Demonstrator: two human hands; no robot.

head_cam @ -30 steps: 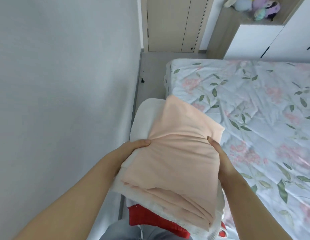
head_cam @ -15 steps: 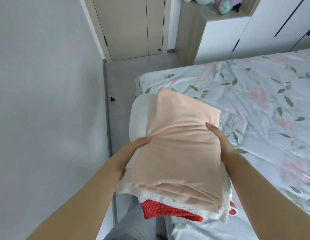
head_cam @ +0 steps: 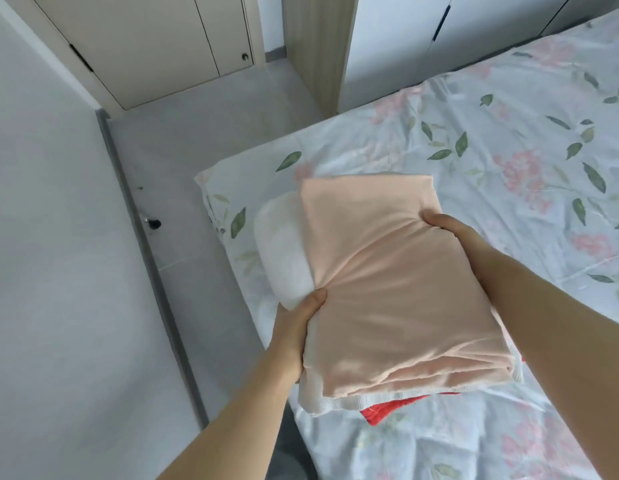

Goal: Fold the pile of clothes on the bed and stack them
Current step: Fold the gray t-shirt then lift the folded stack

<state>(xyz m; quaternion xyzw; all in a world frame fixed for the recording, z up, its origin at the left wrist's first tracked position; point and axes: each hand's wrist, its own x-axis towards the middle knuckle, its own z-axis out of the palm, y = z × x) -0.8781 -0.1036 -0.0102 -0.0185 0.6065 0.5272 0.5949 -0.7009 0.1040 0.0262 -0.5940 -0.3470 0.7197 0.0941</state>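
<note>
the left hand (head_cam: 296, 329) and right hand (head_cam: 455, 233) grip opposite sides of the stack of folded clothes (head_cam: 370, 265), peach garment (head_cam: 405, 323) topmost, red garment (head_cam: 380, 412) lowest, over the corner of the floral-sheeted bed (head_cam: 509, 150). beyond: grey floor (head_cam: 183, 168), beige doors (head_cam: 155, 39), white wardrobe (head_cam: 387, 39).

- One camera only, worn on the person's head, facing forward and steeply down.
- Close under it sit both forearms, the left hand (head_cam: 296, 327), the right hand (head_cam: 453, 230) and the stack (head_cam: 387, 296).
- Its wide angle also takes in the bed (head_cam: 509, 140), floor (head_cam: 197, 140), wall (head_cam: 52, 271) and door (head_cam: 155, 39) farther off.
</note>
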